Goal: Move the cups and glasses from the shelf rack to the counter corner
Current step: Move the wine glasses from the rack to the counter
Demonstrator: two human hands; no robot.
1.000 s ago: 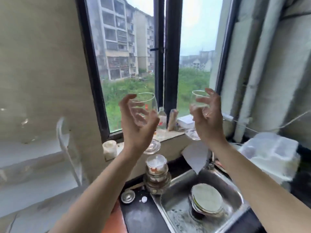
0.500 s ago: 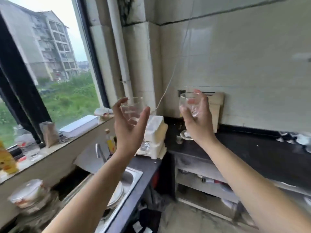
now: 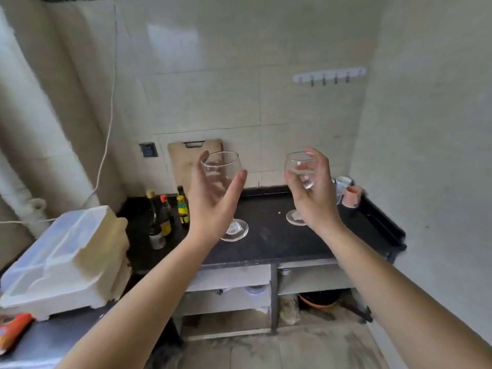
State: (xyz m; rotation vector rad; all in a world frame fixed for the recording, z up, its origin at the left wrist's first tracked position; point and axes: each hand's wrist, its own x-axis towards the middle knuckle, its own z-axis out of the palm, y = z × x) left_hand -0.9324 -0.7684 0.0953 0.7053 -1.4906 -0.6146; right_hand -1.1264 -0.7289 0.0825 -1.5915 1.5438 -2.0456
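Observation:
My left hand (image 3: 213,201) is wrapped around the bowl of a clear stemmed glass (image 3: 222,169), whose foot shows below my wrist. A second clear stemmed glass (image 3: 299,166) is gripped by my right hand (image 3: 314,198), with its round foot visible to the left of that wrist. Both glasses are upright and held in the air over the black counter (image 3: 269,235). In the counter's far right corner stand a white cup (image 3: 343,182) and a pink cup (image 3: 352,195).
Several sauce bottles (image 3: 166,217) stand at the counter's left end. A wooden cutting board (image 3: 191,161) leans on the tiled wall. A white foam box (image 3: 69,259) sits on the near left counter. Open shelves (image 3: 239,296) lie under the counter. A hook rail (image 3: 328,75) hangs on the wall.
My view has swung right, from the window and sink to the black counter against the wall. Both hands have kept hold of their glasses and carried them along.

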